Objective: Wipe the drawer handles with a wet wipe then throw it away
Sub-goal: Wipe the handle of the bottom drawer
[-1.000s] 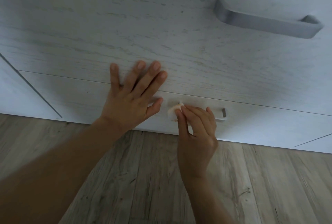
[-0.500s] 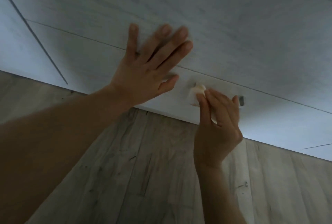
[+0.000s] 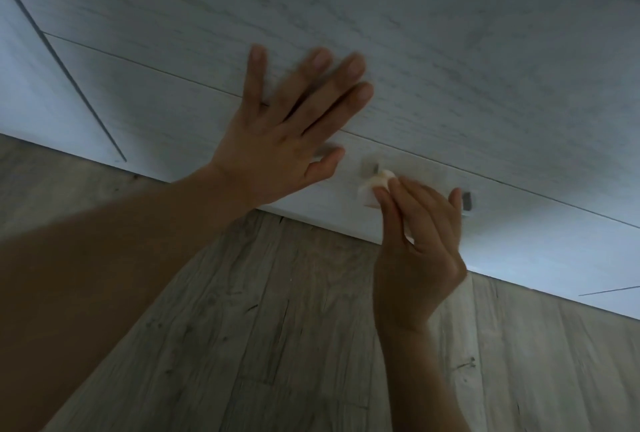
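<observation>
From the head view, our left hand (image 3: 277, 140) is open, fingers straight and spread over the pale drawer fronts (image 3: 173, 109), the forearm reaching in from the lower left; blur hides whether the palm touches; our right hand (image 3: 419, 251) rises from below, fingers and thumb pinching the folded wet wipe (image 3: 375, 187), which sits at the left end of the lower drawer handle (image 3: 466, 201); the wood-grain floor (image 3: 277, 327) lies beneath.
</observation>
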